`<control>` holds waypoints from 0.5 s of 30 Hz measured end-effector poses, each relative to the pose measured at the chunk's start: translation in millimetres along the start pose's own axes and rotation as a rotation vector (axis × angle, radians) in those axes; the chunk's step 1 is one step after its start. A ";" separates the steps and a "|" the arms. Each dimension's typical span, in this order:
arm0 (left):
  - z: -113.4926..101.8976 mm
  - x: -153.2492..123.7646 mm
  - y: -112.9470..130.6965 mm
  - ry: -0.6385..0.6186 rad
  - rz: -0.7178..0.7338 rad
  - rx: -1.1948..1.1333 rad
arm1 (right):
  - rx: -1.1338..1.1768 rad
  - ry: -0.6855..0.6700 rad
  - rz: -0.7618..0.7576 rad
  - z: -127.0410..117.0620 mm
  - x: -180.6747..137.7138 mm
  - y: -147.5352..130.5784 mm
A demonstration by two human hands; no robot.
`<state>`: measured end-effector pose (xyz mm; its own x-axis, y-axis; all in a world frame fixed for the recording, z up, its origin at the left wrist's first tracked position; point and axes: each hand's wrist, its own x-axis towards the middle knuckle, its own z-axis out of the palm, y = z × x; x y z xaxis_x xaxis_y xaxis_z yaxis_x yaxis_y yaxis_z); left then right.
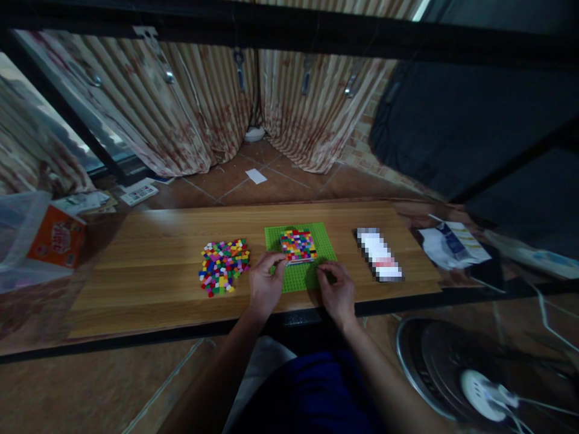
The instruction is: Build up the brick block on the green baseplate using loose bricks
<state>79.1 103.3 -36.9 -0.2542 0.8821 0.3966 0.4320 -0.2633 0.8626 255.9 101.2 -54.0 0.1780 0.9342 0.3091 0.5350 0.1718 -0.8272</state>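
Blue garment (312, 392) in front, two hands at a block of bricks

Beyond the garment, both forearms reach forward over the tabletop (154, 259). On the floor (113, 380) at the lower right stands a dark round object (434, 355) with a shiny rim, a white power strip (482, 395) against it.

The left hand (266, 286) is at the near left corner of the multicoloured block (298, 246), thumb and forefinger close together. That grip seems to touch the corner, but I cannot tell whether it is clamped on it. The right hand (337, 292) is curled at the right part of the green baseplate (301, 280), apart from the block, its thumb and fingers bunched; whether that grip is closed or holds a small brick, I cannot tell.

The block sits on the baseplate, toward its far side. Left of the baseplate, near the left hand, loose bricks (224, 265) lie in a heap. To the right lies a phone (380, 256), its screen blurred.

Past the tabletop, an orange box (58, 238) shows by a clear bin (22, 247) at far left, and a white bag (455, 244) lies at right. Farther off, a white sheet (256, 175) is on the tiles, before striped curtains (181, 114).
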 end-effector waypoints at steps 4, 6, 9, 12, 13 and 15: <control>3.1 0.8 -2.8 0.000 -0.031 -0.029 | -0.018 -0.003 -0.013 0.0 0.3 -0.2; 3.8 1.2 -4.3 0.000 -0.048 -0.039 | -0.027 -0.007 -0.019 -0.1 0.3 0.0; 5.4 0.9 -7.3 0.000 -0.059 -0.054 | -0.045 -0.016 -0.023 -0.1 0.4 1.0; 8.5 -0.5 -11.3 0.018 -0.083 -0.057 | -0.052 -0.023 -0.029 -0.3 0.4 2.5; 9.4 -1.0 -12.3 0.026 -0.097 -0.056 | -0.052 -0.028 -0.033 -0.3 0.4 2.9; 10.5 -2.0 -13.0 0.040 -0.114 -0.054 | -0.052 -0.033 -0.039 -0.4 0.5 3.3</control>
<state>83.1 109.1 -52.2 -0.3343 0.8914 0.3062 0.3512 -0.1837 0.9181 258.0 102.1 -56.4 0.1290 0.9370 0.3247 0.5837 0.1929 -0.7887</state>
